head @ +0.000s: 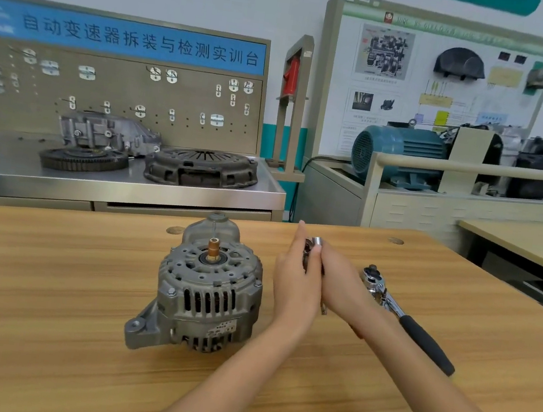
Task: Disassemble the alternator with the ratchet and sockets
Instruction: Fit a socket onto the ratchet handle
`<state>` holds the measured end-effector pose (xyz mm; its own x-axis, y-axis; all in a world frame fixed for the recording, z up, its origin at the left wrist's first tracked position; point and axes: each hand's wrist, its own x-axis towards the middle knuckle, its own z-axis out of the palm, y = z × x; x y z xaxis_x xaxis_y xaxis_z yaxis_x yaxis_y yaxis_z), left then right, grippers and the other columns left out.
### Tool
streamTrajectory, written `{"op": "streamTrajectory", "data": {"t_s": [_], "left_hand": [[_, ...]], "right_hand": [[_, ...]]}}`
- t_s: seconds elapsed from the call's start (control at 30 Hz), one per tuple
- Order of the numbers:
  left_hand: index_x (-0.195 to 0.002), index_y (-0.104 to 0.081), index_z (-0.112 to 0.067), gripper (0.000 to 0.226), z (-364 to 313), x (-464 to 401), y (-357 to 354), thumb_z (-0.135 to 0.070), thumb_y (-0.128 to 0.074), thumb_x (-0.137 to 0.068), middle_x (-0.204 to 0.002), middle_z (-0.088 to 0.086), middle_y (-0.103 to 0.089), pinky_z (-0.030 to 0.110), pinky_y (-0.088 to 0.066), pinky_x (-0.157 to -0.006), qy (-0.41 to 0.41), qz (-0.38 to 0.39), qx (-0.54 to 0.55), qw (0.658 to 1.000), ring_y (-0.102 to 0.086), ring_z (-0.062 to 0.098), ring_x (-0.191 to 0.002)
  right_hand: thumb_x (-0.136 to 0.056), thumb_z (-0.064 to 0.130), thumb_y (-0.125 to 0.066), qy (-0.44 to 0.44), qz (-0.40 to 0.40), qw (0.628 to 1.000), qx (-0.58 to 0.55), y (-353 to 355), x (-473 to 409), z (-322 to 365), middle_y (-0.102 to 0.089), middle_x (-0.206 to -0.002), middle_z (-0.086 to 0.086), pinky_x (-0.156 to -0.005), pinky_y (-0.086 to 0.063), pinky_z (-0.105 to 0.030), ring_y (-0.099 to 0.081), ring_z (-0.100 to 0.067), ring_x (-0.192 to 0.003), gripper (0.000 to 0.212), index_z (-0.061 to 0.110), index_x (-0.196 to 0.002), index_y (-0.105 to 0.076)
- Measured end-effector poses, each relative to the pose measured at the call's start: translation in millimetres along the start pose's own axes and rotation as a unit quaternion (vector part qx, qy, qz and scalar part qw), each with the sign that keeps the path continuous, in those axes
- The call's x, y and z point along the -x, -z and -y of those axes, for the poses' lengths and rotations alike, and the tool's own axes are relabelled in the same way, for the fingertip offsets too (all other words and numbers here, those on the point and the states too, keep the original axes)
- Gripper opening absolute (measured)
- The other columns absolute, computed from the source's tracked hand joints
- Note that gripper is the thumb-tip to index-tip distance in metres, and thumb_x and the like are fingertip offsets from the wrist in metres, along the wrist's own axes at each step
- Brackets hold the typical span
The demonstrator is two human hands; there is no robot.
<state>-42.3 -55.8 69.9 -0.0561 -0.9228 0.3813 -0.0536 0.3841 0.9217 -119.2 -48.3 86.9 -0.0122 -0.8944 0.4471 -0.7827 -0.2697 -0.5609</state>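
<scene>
The grey alternator (206, 294) stands on the wooden table (46, 280) with its copper-tipped shaft pointing up. A removed grey cover (213, 229) lies just behind it. Right of the alternator my two hands meet above the table. My left hand (295, 278), fingers pointing up, holds a small dark metal part (306, 250) against its thumb. My right hand (339, 284) grips a shiny socket (318, 240) whose top shows between the hands. The ratchet (401, 313) with its black handle lies on the table just right of my right hand, untouched.
Behind the table a steel workbench (121, 182) carries a clutch pressure plate (201, 167), a ring gear (83, 158) and a gearbox housing (107, 132) under a pegboard. A blue electric motor (398, 153) sits on a stand at the back right. Another table (528, 239) is far right.
</scene>
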Motion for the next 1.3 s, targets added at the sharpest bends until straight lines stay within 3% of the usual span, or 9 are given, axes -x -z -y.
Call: {"op": "streamTrajectory", "data": {"t_s": [0.13,0.23,0.37,0.43,0.53,0.67,0.8,0.97,1.3], "left_hand": [[-0.139,-0.048,-0.024,0.039,-12,0,5,-0.024,-0.048,-0.100,-0.130,-0.001,-0.054,0.009,-0.039,-0.089,-0.042,-0.026,-0.008,0.999,-0.047,-0.008,-0.100],[-0.126,-0.060,-0.031,0.031,-20,5,7,-0.027,-0.054,-0.097,-0.110,-0.003,-0.045,-0.001,-0.038,-0.069,-0.040,-0.092,-0.031,0.994,-0.049,-0.005,-0.078],[-0.113,-0.066,-0.024,0.021,-32,5,16,-0.021,-0.060,-0.093,-0.113,-0.005,-0.053,-0.005,-0.033,-0.071,-0.061,-0.111,-0.007,0.992,-0.046,-0.022,-0.086],[-0.110,-0.067,-0.026,0.019,-39,6,24,-0.020,-0.060,-0.093,-0.109,-0.009,-0.062,0.000,-0.039,-0.077,-0.083,-0.105,0.026,0.991,-0.053,-0.013,-0.094],[-0.108,-0.067,-0.027,0.019,-56,7,40,-0.017,-0.059,-0.094,-0.090,-0.012,-0.069,0.006,-0.046,-0.070,-0.119,-0.084,0.108,0.983,-0.062,-0.007,-0.085],[-0.109,-0.064,-0.035,0.021,-80,-7,79,-0.022,-0.053,-0.096,-0.080,-0.012,-0.070,0.013,-0.052,-0.074,-0.160,-0.040,0.135,0.977,-0.064,0.001,-0.079],[-0.116,-0.063,-0.030,0.024,-90,-36,128,-0.020,-0.049,-0.099,-0.069,-0.014,-0.063,0.006,-0.039,-0.058,-0.176,0.039,0.053,0.982,-0.048,0.000,-0.061],[-0.115,-0.061,-0.026,0.026,-81,-51,164,-0.014,-0.044,-0.101,-0.064,-0.021,-0.055,0.002,-0.038,-0.059,-0.199,0.113,-0.072,0.971,-0.050,-0.009,-0.057],[-0.128,-0.046,-0.031,0.039,-55,-56,191,-0.011,-0.051,-0.096,-0.070,-0.015,-0.063,0.020,-0.047,-0.085,-0.208,0.159,-0.078,0.962,-0.058,-0.002,-0.077]], "right_hand": [[-0.096,0.007,-0.042,0.023,-0.010,0.999,-0.025,6,2,10,-0.054,-0.071,0.006,-0.048,-0.037,-0.010,-0.049,-0.004,-0.060,0.012,0.014,-0.089,-0.048],[-0.096,0.008,-0.045,0.032,0.002,0.999,-0.033,8,2,19,-0.055,-0.072,0.006,-0.047,-0.038,-0.011,-0.050,-0.004,-0.059,0.009,0.014,-0.093,-0.051],[-0.093,0.013,-0.055,0.056,0.021,0.996,-0.072,15,1,31,-0.063,-0.097,-0.002,-0.066,-0.056,-0.028,-0.063,-0.017,-0.081,0.025,0.018,-0.116,-0.050],[-0.090,0.013,-0.059,0.048,0.066,0.985,-0.151,20,1,34,-0.063,-0.106,-0.009,-0.075,-0.054,-0.031,-0.063,-0.025,-0.093,0.032,0.031,-0.114,-0.047],[-0.083,0.007,-0.050,0.013,0.098,0.962,-0.254,21,-4,36,-0.061,-0.093,-0.016,-0.065,-0.051,-0.026,-0.057,-0.030,-0.079,0.030,0.023,-0.108,-0.056],[-0.093,0.007,-0.043,-0.072,0.053,0.889,-0.448,21,-24,44,-0.044,-0.066,-0.004,-0.049,-0.034,-0.021,-0.041,-0.010,-0.053,0.009,0.004,-0.093,-0.051],[-0.100,0.028,-0.039,-0.101,0.116,0.798,-0.582,27,-42,56,-0.045,-0.058,0.003,-0.040,-0.030,-0.015,-0.037,-0.005,-0.046,0.037,-0.002,-0.108,-0.057],[-0.079,0.031,-0.051,-0.137,0.233,0.743,-0.613,20,-57,84,-0.042,-0.051,0.003,-0.030,-0.025,-0.012,-0.031,-0.003,-0.035,0.033,0.000,-0.084,-0.061],[-0.087,0.027,-0.042,-0.154,0.345,0.633,-0.676,-1,-68,109,-0.035,-0.044,0.006,-0.028,-0.022,-0.010,-0.032,-0.001,-0.029,0.031,0.008,-0.065,-0.052]]}}
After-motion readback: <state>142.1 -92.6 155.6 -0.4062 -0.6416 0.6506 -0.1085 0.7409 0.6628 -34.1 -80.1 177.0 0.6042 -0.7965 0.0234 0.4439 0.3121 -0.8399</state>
